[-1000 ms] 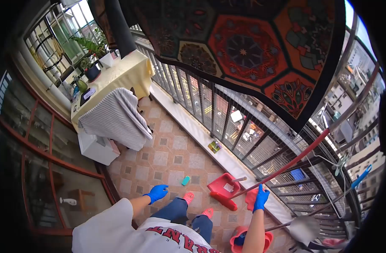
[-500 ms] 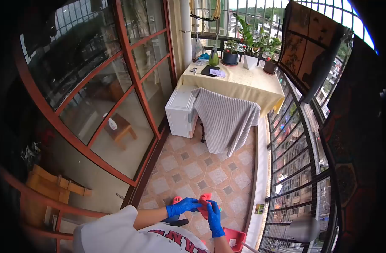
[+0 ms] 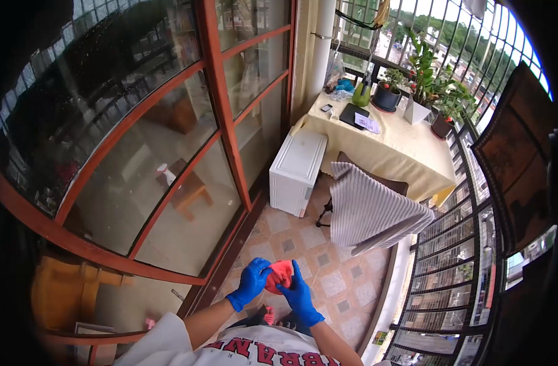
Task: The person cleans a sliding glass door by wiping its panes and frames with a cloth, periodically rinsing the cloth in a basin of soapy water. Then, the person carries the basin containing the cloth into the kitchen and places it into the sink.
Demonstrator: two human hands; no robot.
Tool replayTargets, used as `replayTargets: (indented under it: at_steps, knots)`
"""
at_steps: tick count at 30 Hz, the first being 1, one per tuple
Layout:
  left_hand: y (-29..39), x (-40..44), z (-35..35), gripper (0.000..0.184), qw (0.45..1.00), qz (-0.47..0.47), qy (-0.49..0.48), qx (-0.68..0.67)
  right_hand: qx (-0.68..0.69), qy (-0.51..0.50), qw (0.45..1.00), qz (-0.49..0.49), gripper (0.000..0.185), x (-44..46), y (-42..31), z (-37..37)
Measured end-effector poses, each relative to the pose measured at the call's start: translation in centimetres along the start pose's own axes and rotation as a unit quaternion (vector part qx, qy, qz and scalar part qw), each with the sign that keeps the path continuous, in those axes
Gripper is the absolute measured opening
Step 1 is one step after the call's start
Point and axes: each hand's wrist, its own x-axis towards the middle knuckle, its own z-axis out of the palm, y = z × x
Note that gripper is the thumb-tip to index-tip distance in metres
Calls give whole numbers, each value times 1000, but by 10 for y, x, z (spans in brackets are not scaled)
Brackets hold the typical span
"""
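A crumpled red cloth [image 3: 279,276] is held between my two hands, in front of my body and above the tiled floor. My left hand [image 3: 252,282], in a blue rubber glove, grips the cloth's left side with curled fingers. From the right, my right hand [image 3: 298,295], gloved in blue too, pinches the cloth with its fingers pointing up and the thumb across the front. Part of the cloth is hidden behind the fingers.
Red-framed glass doors [image 3: 221,104] stand on the left. Ahead are a white cabinet [image 3: 297,168], a chair draped with a striped towel [image 3: 373,210], and a table with a yellow cloth [image 3: 389,149] bearing potted plants [image 3: 387,97]. A barred railing [image 3: 443,268] runs along the right.
The view has turned left, toward the glass doors. My hands have shifted with the cloth, which now looks more bunched and spread between them. The red dustpan-like container has left the view.
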Motion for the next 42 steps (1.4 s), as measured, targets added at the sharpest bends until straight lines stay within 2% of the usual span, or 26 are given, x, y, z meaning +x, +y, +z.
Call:
replayTargets:
  at_steps: [2,3,4,6,7,8,9,11,12,14,16,18,19,22,23,24,25,26,27,28,30,31,33,36,38,42]
  knots:
    - [-12,27,2,10,998,-52,-15,-29,-48,-118,986,-105,49,49,12,1]
    - [-20,40,4,10,993,-96,-33,-57,-43,-168,983,-60,42,74,16,-1]
    - [-31,55,8,10,992,-99,-39,-60,-43,-165,984,-54,42,97,4,-4]
    - [-58,84,13,10,989,-133,-56,-27,-170,-166,937,-257,40,146,-26,-10]
    - [-75,100,18,12,992,-109,-56,-34,-175,-170,924,-293,43,170,-28,-12]
    - [-78,121,16,13,983,-152,-93,-34,-176,-167,928,-283,43,190,-30,-12]
    - [-85,144,19,18,983,-159,-72,-49,12,-211,966,-148,47,215,-36,-14]
    - [-92,180,7,29,976,-209,-29,-55,324,-256,902,123,60,258,-24,-22]
    - [-98,201,-3,35,969,-241,-4,-51,331,-253,900,126,60,283,-28,-30]
    - [-138,224,-28,35,958,-267,65,-83,332,-161,911,187,61,330,-33,-54]
    - [-169,239,-55,29,926,-317,137,-154,409,-59,886,211,62,368,-28,-74]
    - [-170,261,-79,25,877,-417,180,-155,420,36,887,186,38,399,-2,-94]
    - [-185,270,-85,25,868,-432,185,-162,399,85,898,164,38,411,9,-104]
    - [-213,307,-84,24,854,-452,180,-185,471,174,842,196,75,416,-6,-136]
    - [-219,324,-80,24,852,-454,162,-204,479,227,821,211,81,416,-27,-136]
    - [-229,344,-74,26,851,-459,133,-218,504,252,810,162,82,421,-18,-142]
    - [-241,365,-69,30,862,-444,91,-226,516,272,795,165,79,425,-60,-138]
    - [-245,389,-65,34,869,-424,65,-245,459,288,833,116,81,434,-11,-155]
    - [-248,410,-65,39,857,-434,44,-275,471,283,824,139,77,435,-10,-158]
    - [-263,426,-63,40,829,-445,40,-337,484,278,814,160,73,439,-12,-158]
    - [-287,453,-66,38,713,-456,76,-528,460,288,822,171,69,441,3,-166]
    - [-293,461,-68,38,713,-454,76,-530,437,304,826,184,64,442,10,-169]
    - [-299,470,-70,31,639,-500,81,-579,420,318,830,182,61,438,18,-172]
    - [-301,469,-69,31,611,-489,104,-614,405,336,832,175,58,440,24,-173]
    - [-306,464,-62,29,607,-487,119,-617,451,336,800,207,53,444,25,-180]
    - [-302,462,-49,28,631,-456,163,-606,352,391,833,169,44,441,58,-207]
